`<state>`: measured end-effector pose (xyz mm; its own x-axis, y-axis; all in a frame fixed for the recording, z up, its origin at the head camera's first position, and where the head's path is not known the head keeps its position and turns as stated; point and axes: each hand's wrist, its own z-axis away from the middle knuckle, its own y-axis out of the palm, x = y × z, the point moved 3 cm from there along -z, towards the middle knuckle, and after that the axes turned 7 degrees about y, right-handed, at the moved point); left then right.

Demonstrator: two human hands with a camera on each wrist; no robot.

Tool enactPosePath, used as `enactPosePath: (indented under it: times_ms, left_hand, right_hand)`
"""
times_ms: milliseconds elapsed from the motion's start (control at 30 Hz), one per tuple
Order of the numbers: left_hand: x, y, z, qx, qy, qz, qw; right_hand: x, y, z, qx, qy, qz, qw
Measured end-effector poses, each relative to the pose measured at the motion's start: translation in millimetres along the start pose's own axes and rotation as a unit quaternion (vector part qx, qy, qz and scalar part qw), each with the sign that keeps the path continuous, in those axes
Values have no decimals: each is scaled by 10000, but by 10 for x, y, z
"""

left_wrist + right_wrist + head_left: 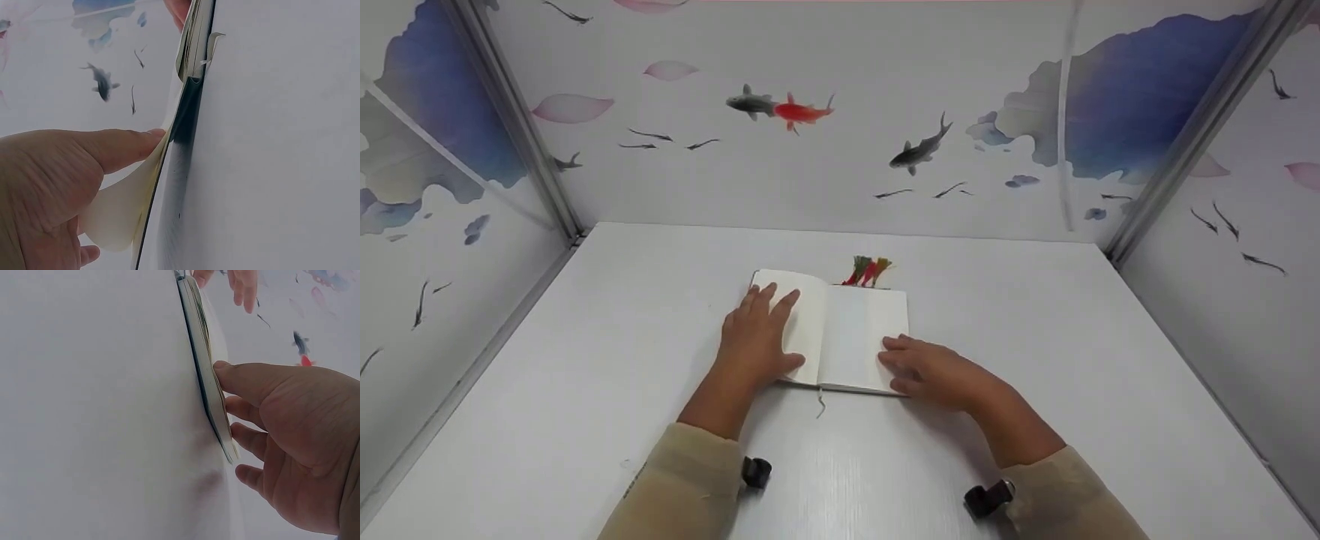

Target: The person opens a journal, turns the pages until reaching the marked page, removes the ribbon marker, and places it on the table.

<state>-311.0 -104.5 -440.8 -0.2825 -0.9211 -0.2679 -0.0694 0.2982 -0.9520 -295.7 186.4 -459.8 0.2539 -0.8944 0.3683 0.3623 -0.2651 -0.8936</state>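
A notebook (851, 337) with blank cream pages lies open on the white table, its dark cover showing along the lower edge. My left hand (757, 330) rests on the left page with the fingers spread. In the left wrist view, the thumb (132, 147) presses that page, which curves up from the cover. At the outer edge of the right page, my right hand (934, 371) touches the paper with its fingertips. The right wrist view shows the right thumb (247, 379) against the page block (205, 365). A thin ribbon marker (821, 403) hangs from the bottom of the spine.
Green, red and yellow tassels (868, 270) stick out past the notebook's top edge. White panels printed with fish and petals (840, 172) enclose the table (660, 300) at the back and sides. A small black device (990, 499) sits at the right cuff, another (756, 472) at the left.
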Motion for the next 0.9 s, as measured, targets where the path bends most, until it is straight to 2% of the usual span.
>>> enactPosePath:
  times_ms: [167, 267, 567, 800, 900]
  left_hand:
    - [14, 30, -7, 104, -29, -123, 9999]
    - [-4, 33, 4, 210, -38, 1, 9998]
    - [-34, 74, 37, 881, 220, 552, 9943]
    - [-21, 112, 56, 1251, 130, 852, 9884]
    - [-21, 135, 58, 1392, 147, 801, 9869]
  right_hand:
    - [-2, 15, -14, 16, 60, 29, 10000]
    - [-5, 26, -24, 7, 88, 44, 10000]
    - [-5, -5, 8, 7, -234, -158, 9996]
    - [-8, -4, 3, -8, -274, -99, 9996]
    - [-3, 3, -4, -23, -289, -25, 9996]
